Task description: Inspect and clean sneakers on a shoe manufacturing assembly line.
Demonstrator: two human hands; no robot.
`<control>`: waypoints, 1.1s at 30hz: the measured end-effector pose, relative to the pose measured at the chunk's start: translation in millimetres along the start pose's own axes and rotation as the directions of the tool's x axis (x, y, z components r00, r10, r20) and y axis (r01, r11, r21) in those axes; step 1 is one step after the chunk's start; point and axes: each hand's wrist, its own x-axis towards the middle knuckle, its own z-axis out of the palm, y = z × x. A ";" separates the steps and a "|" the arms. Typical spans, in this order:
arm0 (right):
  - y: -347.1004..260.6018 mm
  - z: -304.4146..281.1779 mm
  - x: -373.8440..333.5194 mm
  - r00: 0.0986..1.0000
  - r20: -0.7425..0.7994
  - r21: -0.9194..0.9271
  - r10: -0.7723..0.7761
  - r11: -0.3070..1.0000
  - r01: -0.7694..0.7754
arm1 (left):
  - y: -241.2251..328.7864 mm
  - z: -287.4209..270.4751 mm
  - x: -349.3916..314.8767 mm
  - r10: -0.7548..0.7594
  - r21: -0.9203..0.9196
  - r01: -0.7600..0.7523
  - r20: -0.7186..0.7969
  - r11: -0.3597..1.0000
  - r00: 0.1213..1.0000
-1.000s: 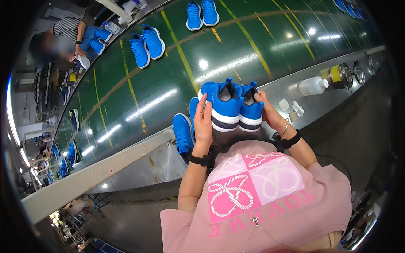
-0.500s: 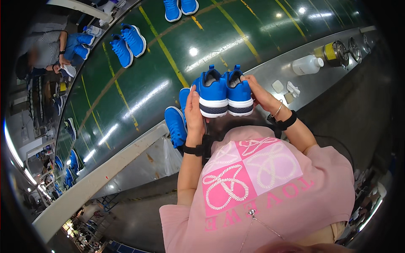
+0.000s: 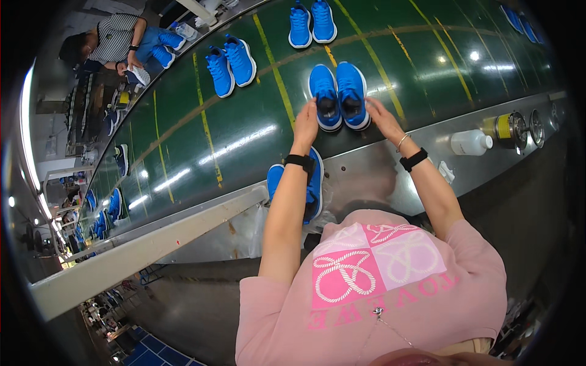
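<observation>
A pair of blue sneakers with white soles stands on the green conveyor belt, the left shoe [image 3: 323, 91] beside the right shoe [image 3: 352, 91], heels toward me. My left hand [image 3: 306, 126] is at the outer heel side of the left shoe, its fingers stretched out and touching or almost touching it. On the other side my right hand [image 3: 386, 122] is open, fingers extended next to the right shoe's heel. Partly behind my left forearm, another pair of blue sneakers [image 3: 314, 192] rests on the metal ledge at the belt's near edge.
More blue sneakers [image 3: 231, 64] stand on the belt [image 3: 244, 149] with yellow lines, including a pair [image 3: 312, 24] farther back. A white bottle [image 3: 470, 143], a metal can [image 3: 508, 131] and a white cloth [image 3: 446, 172] sit on the ledge at right. Across the belt, a seated person [image 3: 119, 39] handles a shoe.
The sneaker pair held between my hands has moved away from me onto the belt, and its toes now point away. My fingers have loosened. The view has shifted, too.
</observation>
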 end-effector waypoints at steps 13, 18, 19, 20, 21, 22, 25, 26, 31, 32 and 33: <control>77.3 21.7 -55.9 0.984 -0.166 0.090 0.064 0.995 -0.049 | -63.7 -40.2 52.9 -0.284 0.161 0.253 0.212 0.954 0.935; 86.8 51.1 -74.8 0.872 -0.145 -0.514 -0.467 0.789 0.336 | -59.4 -106.2 107.2 -0.026 0.592 0.062 -0.069 0.804 0.997; 86.8 54.4 -74.6 0.860 -0.185 -0.516 -0.477 0.791 0.328 | -55.4 -117.2 119.0 -0.010 0.669 0.095 -0.129 0.737 0.992; 86.9 56.2 -74.0 0.853 -0.179 -0.533 -0.491 0.777 0.335 | -51.8 -125.9 130.8 -0.015 0.654 0.139 -0.193 0.744 0.981; 86.5 57.5 -73.4 0.844 -0.196 -0.556 -0.499 0.766 0.323 | -48.4 -134.1 141.6 -0.072 0.644 0.221 -0.249 0.733 0.966; 86.0 58.1 -73.0 0.830 -0.193 -0.566 -0.524 0.750 0.342 | -44.9 -140.5 153.8 -0.043 0.688 0.257 -0.313 0.679 0.949; 84.4 56.6 -72.5 0.826 -0.176 -0.562 -0.535 0.744 0.362 | -35.4 -160.7 190.2 0.236 0.766 0.201 -0.419 0.610 0.877; 84.1 55.4 -72.6 0.825 -0.240 -0.587 -0.511 0.754 0.296 | -32.0 -170.1 204.0 0.275 0.776 0.196 -0.430 0.599 0.860; 85.0 49.1 -72.8 0.805 -0.147 -0.621 -0.574 0.687 0.377 | -38.3 -192.2 261.8 0.327 0.792 0.327 -0.534 0.515 0.780; 85.1 48.1 -72.5 0.806 -0.185 -0.643 -0.562 0.690 0.333 | -40.7 -198.4 270.4 0.236 0.772 0.345 -0.528 0.534 0.816; 84.7 47.5 -72.4 0.803 -0.161 -0.641 -0.573 0.680 0.357 | -43.6 -203.4 278.1 0.139 0.751 0.371 -0.518 0.546 0.844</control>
